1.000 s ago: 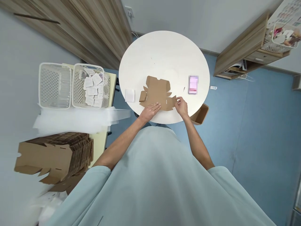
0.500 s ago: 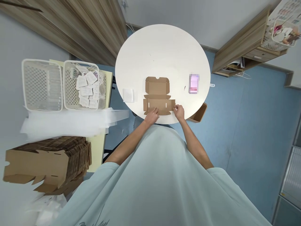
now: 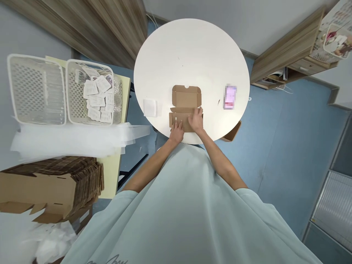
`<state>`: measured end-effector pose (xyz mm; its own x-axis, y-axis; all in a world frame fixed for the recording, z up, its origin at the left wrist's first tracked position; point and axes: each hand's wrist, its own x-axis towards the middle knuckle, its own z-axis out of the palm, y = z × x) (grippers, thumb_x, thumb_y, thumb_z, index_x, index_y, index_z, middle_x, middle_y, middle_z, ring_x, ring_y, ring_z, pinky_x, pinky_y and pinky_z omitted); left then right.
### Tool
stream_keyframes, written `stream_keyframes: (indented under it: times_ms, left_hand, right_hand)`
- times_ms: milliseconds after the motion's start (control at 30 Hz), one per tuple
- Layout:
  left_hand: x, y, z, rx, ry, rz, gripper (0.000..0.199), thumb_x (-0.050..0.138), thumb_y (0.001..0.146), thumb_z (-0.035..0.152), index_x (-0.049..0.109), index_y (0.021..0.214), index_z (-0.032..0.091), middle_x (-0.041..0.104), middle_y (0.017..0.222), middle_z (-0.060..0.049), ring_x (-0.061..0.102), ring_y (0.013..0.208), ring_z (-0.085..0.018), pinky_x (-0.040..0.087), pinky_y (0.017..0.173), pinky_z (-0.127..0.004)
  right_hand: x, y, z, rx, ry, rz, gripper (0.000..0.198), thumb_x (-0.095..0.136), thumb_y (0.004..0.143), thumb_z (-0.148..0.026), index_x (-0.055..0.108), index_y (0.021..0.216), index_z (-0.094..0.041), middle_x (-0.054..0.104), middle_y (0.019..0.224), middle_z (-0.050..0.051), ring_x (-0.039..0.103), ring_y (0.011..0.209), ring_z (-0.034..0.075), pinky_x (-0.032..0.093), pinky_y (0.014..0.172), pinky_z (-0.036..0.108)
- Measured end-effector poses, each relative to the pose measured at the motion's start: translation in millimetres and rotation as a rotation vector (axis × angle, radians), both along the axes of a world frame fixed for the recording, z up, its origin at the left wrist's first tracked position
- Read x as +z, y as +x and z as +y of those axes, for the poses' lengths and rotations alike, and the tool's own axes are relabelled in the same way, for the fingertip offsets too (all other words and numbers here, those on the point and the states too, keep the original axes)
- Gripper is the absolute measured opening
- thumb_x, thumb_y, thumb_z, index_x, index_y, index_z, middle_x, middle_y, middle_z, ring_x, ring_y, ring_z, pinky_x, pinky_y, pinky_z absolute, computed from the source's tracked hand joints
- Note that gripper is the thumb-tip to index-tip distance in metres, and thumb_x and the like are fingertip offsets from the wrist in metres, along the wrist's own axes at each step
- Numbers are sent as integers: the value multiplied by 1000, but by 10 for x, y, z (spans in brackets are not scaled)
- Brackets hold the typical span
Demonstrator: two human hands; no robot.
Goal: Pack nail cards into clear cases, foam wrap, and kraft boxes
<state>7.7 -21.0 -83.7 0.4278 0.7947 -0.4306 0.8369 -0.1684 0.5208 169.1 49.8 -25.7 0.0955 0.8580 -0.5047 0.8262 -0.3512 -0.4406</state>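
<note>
Carton (image 3: 187, 99) lies under forward-pointing left hand (image 3: 176, 134) and right hand (image 3: 196, 121).

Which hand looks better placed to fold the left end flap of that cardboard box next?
The left hand, most likely: its fingers are on the cardboard box, close to the left end flap. The right hand is over the box's opposite end.

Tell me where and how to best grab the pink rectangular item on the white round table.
Probably pinch the pink rectangular item across its long sides, right hand coming from the near side: it's narrow that way, its length points roughly away from you, and white tabletop shows along both.
</note>
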Motion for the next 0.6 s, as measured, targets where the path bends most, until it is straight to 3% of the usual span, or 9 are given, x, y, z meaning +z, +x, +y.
stream_keyframes:
  times_ms: [67, 133, 267, 400, 500, 600]
  left_hand:
    - [48, -25, 15, -2, -15, 24, 67, 46, 101, 6, 64, 166, 9, 40, 186, -26, 25, 177, -54, 18, 137, -89]
    - [92, -77, 59, -10, -53, 49, 60, 57, 103, 14, 70, 162, 15, 34, 189, -24, 20, 177, -58, 15, 135, -93]
    - [121, -265, 167, -56, -103, 80, 61, 77, 97, 17, 74, 158, 24, 24, 194, -20, 22, 177, -57, 14, 137, -90]
    - [90, -459, 217, -104, -76, 30, 73, 75, 91, 7, 71, 161, 26, 31, 192, -15, 28, 177, -51, 16, 140, -84]
    - [65, -538, 231, -86, -58, -23, 69, 70, 92, 9, 73, 158, 26, 39, 189, -15, 33, 175, -48, 25, 138, -82]
    - [59, -568, 247, -49, -41, -66, 51, 61, 98, 13, 80, 145, 21, 45, 185, -18, 38, 173, -46, 32, 137, -78]
  right_hand:
    - [-62, -3, 63, -48, -6, -10, 78, 58, 108, -36, 32, 175, -7, 9, 189, 34, 61, 151, 45, 51, 130, 62]
    - [-105, 33, 137, -63, -11, -3, 83, 59, 108, -39, 28, 178, -7, 9, 189, 35, 65, 147, 45, 52, 129, 63]
    - [-144, 158, 301, -22, -41, -7, 90, 56, 110, -40, 14, 186, -17, 30, 183, 30, 67, 143, 44, 55, 125, 66]
    - [-204, 261, 340, 26, -28, 79, 92, 52, 110, -37, 7, 189, -21, 55, 163, 24, 73, 126, 35, 56, 123, 61]
    - [-271, 309, 219, 89, -12, 93, 98, 60, 108, -39, 8, 190, -26, 52, 165, 21, 73, 127, 34, 59, 121, 56]
    - [-306, 351, 14, 177, 4, 125, 105, 66, 105, -42, 6, 190, -29, 46, 170, 20, 64, 143, 38, 61, 119, 57]
